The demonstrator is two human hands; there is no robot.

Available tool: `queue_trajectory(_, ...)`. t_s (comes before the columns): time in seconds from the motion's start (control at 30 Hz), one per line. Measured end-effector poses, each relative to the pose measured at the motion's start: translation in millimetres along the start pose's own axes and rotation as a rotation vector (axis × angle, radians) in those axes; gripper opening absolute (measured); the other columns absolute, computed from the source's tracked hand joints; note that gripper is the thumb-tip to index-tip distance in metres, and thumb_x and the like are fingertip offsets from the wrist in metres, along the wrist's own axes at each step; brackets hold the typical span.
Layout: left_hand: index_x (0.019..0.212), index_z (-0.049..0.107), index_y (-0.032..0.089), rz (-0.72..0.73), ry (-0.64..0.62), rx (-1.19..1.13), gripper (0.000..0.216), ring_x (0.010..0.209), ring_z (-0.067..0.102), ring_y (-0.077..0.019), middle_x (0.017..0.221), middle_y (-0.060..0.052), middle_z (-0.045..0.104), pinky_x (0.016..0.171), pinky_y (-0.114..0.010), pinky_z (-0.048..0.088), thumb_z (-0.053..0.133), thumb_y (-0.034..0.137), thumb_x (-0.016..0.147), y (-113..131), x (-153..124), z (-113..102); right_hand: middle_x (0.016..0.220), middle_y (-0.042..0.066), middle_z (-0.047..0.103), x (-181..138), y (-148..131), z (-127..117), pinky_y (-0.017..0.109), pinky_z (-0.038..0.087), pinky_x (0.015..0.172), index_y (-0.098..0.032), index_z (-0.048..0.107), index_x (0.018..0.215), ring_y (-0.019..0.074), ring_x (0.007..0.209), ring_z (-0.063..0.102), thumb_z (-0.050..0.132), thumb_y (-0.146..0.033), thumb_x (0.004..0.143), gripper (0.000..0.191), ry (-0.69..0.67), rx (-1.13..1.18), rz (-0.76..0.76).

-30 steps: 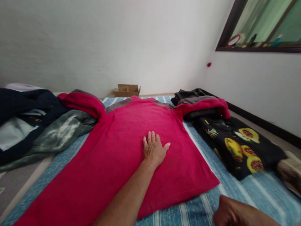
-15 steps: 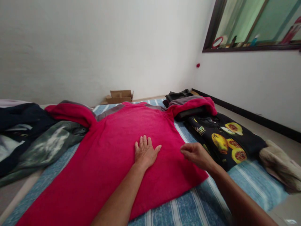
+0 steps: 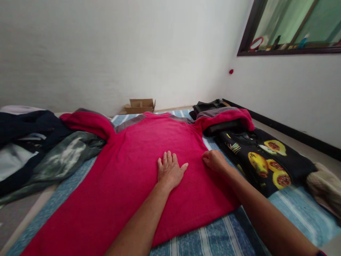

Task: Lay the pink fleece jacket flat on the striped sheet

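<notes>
A red shirt with grey shoulder panels (image 3: 138, 149) lies spread flat on a blue striped mat (image 3: 213, 238), its sleeves draped over clothes on both sides. My left hand (image 3: 169, 170) lies flat on the middle of the shirt, fingers stretched out. My right hand (image 3: 215, 160) rests at the shirt's right side edge with its fingers curled down onto the cloth; whether it pinches the fabric is hidden.
A heap of dark and green clothes (image 3: 39, 149) lies on the left. On the right lies a black fruit-print garment (image 3: 263, 160), with dark folded clothes (image 3: 210, 106) behind it and a beige cloth (image 3: 323, 192) further right. A cardboard box (image 3: 140, 105) stands by the wall.
My right hand came up from the lower right and reached forward to the shirt's right edge. My left hand stayed flat on the shirt.
</notes>
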State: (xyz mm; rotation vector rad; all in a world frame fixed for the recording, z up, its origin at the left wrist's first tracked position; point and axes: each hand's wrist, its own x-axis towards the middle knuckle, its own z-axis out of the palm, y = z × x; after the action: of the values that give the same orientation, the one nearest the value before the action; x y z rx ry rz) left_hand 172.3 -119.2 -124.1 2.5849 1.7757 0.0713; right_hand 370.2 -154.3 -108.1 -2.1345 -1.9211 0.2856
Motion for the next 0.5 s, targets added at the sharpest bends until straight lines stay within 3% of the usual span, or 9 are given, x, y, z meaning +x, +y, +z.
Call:
queue_trajectory(0.17,0.138,0.034,0.008,-0.002,-0.015,0.003,0.076,0.138,0.014,-0.0313,0.148,-0.018,0.023,0.108,-0.052,0.017,0.021,0.062,0.087,0,1,1,0.08,0.016,0.069,8,-5,5,0.026,0.035,0.063,-0.014,0.07,0.075,0.0217,0.077,0.062,0.047,-0.015,0.073,0.023,-0.032,-0.023,0.039)
queue_trajectory(0.3,0.138,0.035,0.008,-0.002,0.0,-0.006,0.076,0.138,0.015,-0.0314,0.148,-0.018,0.024,0.107,-0.052,0.017,0.021,0.062,0.086,-1,1,3,0.08,0.015,0.069,13,-5,6,0.025,0.038,0.065,-0.013,0.068,0.071,0.0211,0.08,0.062,0.051,-0.013,0.069,0.017,-0.028,0.057,0.06)
queue_trajectory(0.5,0.138,0.034,0.007,0.003,-0.003,-0.017,0.076,0.137,0.016,-0.0315,0.148,-0.019,0.024,0.107,-0.052,0.017,0.022,0.062,0.087,0,0,1,0.052,0.001,0.058,4,14,2,0.019,0.035,0.042,-0.014,0.06,0.074,0.0108,0.043,0.051,0.038,-0.015,0.074,0.023,-0.022,0.322,0.101)
